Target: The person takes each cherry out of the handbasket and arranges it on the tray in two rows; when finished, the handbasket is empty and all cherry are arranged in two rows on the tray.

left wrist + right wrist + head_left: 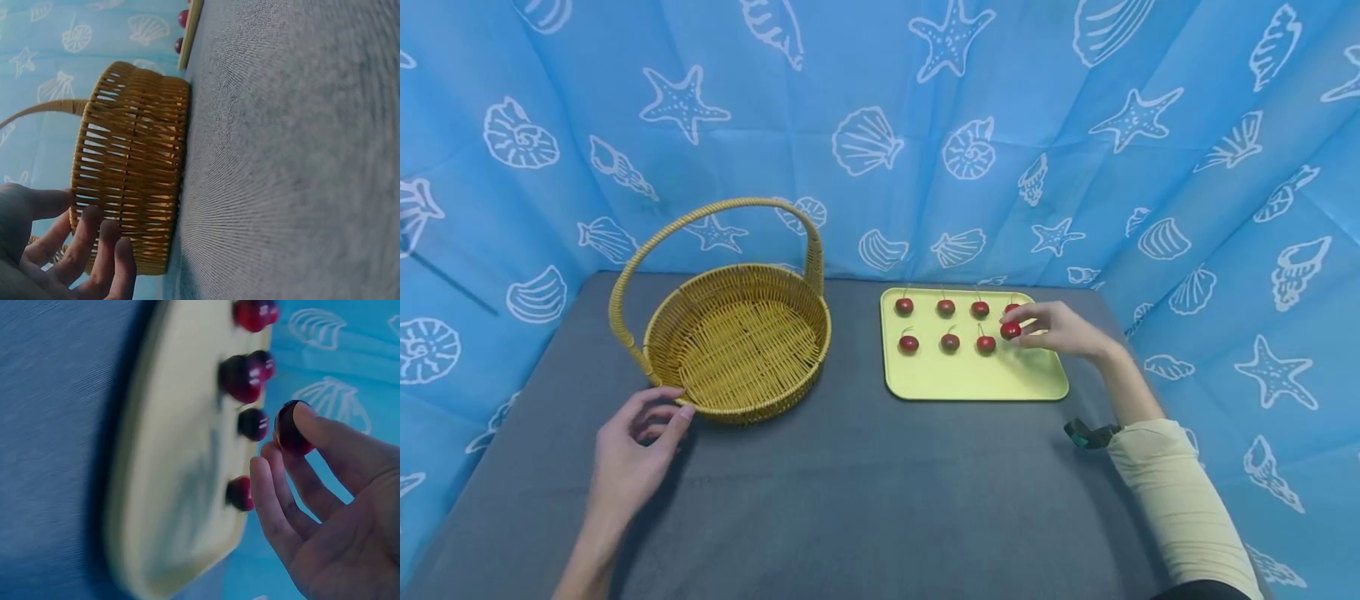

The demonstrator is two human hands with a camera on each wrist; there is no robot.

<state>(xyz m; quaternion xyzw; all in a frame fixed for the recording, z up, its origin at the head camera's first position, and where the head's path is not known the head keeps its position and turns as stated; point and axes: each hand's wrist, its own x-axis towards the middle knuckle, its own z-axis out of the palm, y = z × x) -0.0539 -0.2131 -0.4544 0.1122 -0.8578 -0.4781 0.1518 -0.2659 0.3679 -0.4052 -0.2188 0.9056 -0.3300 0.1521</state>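
Observation:
My right hand (1060,327) pinches a dark red cherry (292,428) between thumb and fingers, just above the tray. In the right wrist view the cherry hangs apart from the tray surface. The yellow tray (973,385) carries several more cherries in two rows, such as one cherry (908,343) at the left end; one at the back right is partly covered by my fingers. On the left, my left hand (638,437) holds the near-left rim of a woven wicker basket (745,410) between thumb and fingers. The basket stands upright with its handle arching up and nothing inside.
A grey cloth (850,500) covers the table. Behind and on both sides hangs a blue curtain (880,83) printed with white shells and starfish. The basket's tall handle (722,205) rises above its opening. A dark strap device (1086,435) sits by the right wrist.

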